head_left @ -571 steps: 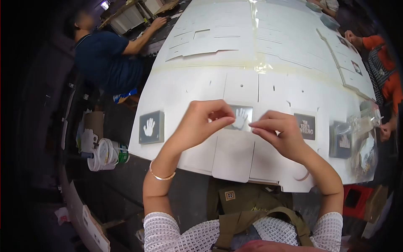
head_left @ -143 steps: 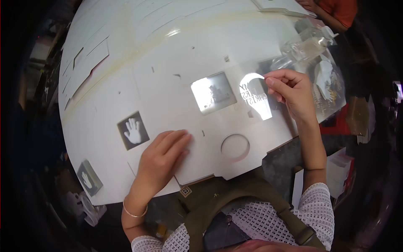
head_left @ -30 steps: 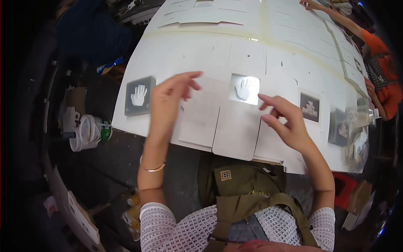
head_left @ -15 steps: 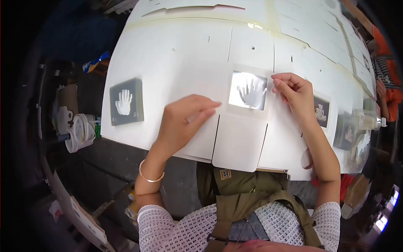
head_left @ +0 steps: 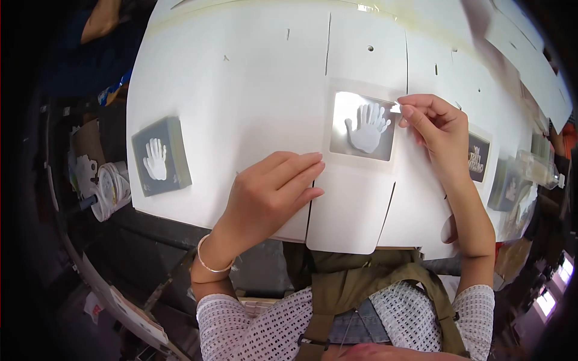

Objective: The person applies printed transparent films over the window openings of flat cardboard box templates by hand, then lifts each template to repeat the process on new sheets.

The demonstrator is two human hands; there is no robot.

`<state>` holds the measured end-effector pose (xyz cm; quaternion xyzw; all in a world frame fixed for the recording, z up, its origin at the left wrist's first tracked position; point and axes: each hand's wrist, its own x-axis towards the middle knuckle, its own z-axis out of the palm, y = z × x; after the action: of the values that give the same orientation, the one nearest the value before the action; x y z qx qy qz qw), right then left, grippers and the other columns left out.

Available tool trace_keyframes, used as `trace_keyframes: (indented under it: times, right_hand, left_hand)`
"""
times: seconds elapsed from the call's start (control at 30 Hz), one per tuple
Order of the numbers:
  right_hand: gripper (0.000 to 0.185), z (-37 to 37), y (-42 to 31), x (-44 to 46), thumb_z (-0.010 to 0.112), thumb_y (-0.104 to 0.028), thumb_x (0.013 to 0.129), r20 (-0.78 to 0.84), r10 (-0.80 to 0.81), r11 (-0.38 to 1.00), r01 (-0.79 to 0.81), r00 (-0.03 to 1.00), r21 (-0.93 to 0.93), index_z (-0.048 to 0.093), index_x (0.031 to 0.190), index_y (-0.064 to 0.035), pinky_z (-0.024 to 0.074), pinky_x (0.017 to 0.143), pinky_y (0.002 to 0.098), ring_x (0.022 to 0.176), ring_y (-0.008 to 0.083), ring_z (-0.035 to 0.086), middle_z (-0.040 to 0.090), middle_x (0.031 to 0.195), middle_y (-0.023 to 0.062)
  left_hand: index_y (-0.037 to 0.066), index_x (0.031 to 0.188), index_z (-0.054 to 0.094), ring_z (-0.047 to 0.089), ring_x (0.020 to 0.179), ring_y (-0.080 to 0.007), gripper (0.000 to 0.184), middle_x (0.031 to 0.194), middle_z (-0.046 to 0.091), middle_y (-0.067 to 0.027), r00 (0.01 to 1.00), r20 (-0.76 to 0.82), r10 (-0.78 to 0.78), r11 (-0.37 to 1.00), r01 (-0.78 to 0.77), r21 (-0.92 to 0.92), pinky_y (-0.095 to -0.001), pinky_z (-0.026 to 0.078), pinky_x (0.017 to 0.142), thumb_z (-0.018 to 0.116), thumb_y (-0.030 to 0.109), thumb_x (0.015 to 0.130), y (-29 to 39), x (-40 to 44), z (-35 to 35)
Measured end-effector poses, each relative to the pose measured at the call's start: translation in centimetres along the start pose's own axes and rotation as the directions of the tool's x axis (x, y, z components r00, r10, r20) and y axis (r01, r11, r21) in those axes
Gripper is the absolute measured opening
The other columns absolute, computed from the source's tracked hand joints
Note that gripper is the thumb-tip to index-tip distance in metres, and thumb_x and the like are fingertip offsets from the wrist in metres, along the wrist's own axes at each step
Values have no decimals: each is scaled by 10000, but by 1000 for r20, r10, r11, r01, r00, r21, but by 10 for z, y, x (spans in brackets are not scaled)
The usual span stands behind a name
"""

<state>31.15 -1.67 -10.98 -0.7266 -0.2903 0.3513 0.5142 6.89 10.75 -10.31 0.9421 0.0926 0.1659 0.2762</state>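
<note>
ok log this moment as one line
left hand: open, by panel | right hand: pinching white bit at panel's top right | block: on table

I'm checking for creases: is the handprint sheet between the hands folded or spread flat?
Spread flat: the handprint sheet shows its broad rectangular face, with no fold visible.

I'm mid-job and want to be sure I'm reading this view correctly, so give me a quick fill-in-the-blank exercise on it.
1. The right hand has its fingertips by the framed print's ____ right corner, as pictured.
2. The left hand is nearest that print's ____ left corner.
3. The thick block bears the white shape of a ____.
4. The lettered card lies to the ____ of the framed print.

Missing words: upper; lower; hand; right.
</note>
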Motion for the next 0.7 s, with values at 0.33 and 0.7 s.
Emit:
trace_keyframes:
  times: [0.33, 0.7]
  right_hand:
    - [137, 2, 1, -1, 613, -81, 871, 6, -10, 1000, 10, 1000, 11, 668, 974, -9, 326, 469, 156, 547, 3, 465, 636, 688, 8]
    - [134, 2, 4, -1, 615, -78, 873, 3, -23, 1000, 23, 1000, -2, 670, 976, -14, 335, 459, 152, 532, 3, 457, 642, 693, 5]
  left_hand:
    - [11, 962, 674, 618, 805, -222, 328, 1021, 661, -71, 1000, 16, 10, 993, -11, 115, -290, 537, 666, 738, 140, 667, 6, 1, 6]
    - [9, 961, 671, 609, 811, -210, 327, 1015, 660, -54, 999, 35, 28, 975, -35, 217, -289, 538, 668, 740, 133, 667, 12, 3, 8]
